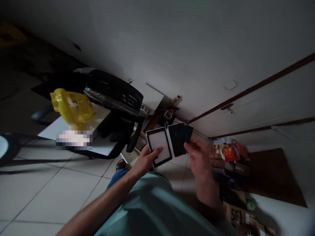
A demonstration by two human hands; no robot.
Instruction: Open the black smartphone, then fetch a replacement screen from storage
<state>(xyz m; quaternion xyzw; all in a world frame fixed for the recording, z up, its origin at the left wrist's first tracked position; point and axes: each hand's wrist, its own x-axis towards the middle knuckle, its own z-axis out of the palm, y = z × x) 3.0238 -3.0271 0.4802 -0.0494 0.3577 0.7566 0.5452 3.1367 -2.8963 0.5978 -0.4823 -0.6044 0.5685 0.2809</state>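
In the middle of the head view, my left hand (147, 158) grips a black-framed tablet-like device (159, 143) with a pale panel, thumb resting on its face. A white-edged folding cover (170, 139) lies open to the right of that panel. My right hand (197, 154) pinches a dark flat piece (185, 134) between thumb and fingers at its lower right edge. This piece overlaps the dark inner side of the cover. Whether it is attached to the cover I cannot tell. Both hands are in front of my torso, above the floor.
To the left stands a black office chair (115, 88) with a yellow plastic basket-like item (73, 105) on a white board (103, 147). Cardboard boxes (236, 213) and packages (228, 152) are stacked at the right by the wall. Pale tiles (49, 183) cover the floor.
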